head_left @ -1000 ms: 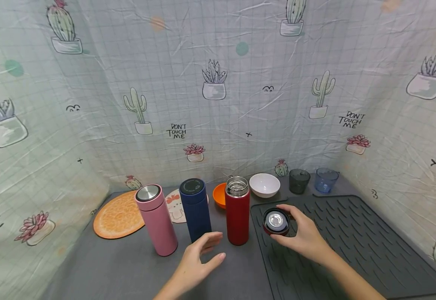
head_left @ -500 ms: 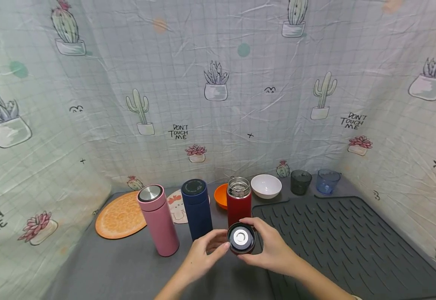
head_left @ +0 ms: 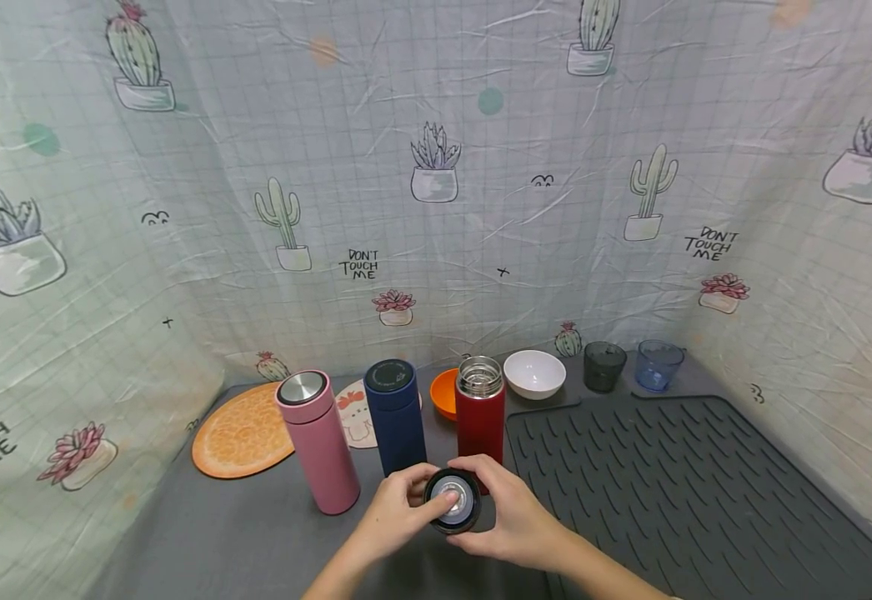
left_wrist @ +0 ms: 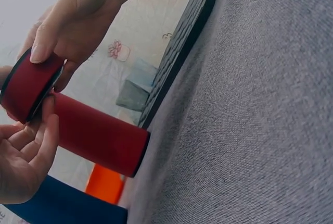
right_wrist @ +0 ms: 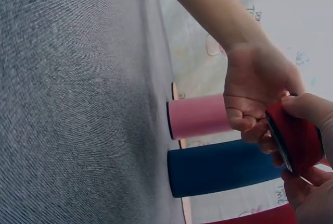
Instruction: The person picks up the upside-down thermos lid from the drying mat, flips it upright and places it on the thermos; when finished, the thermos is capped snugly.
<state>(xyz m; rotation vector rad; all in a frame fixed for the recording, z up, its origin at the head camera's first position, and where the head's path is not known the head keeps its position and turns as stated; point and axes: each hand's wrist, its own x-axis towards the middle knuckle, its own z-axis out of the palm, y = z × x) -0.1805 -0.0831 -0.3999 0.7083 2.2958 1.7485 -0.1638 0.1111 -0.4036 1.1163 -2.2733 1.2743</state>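
Note:
The flask lid (head_left: 462, 486) is held in front of the red flask, its dark underside with a silvery centre turned up toward the head camera. Its red outer wall shows in both wrist views. My right hand (head_left: 511, 515) grips the lid by its rim, thumb and fingers on opposite sides. The thumb of my left hand (head_left: 394, 512) presses on the middle of the underside, while its fingers curl beneath the lid. Just behind stands the red flask (head_left: 480, 417), upright and uncovered at the mouth, its lower part hidden by my hands.
To the left stand a navy flask (head_left: 396, 417) and a pink flask (head_left: 323, 454), both lidded. Behind are an orange round mat (head_left: 241, 433), an orange bowl (head_left: 443, 392), a white bowl (head_left: 534, 375) and two cups. A dark ridged mat (head_left: 676, 483) covers the right side.
My right hand has brought the lid leftward from over the ridged mat to my left hand. The left hand has closed in, its thumb now on the lid's underside.

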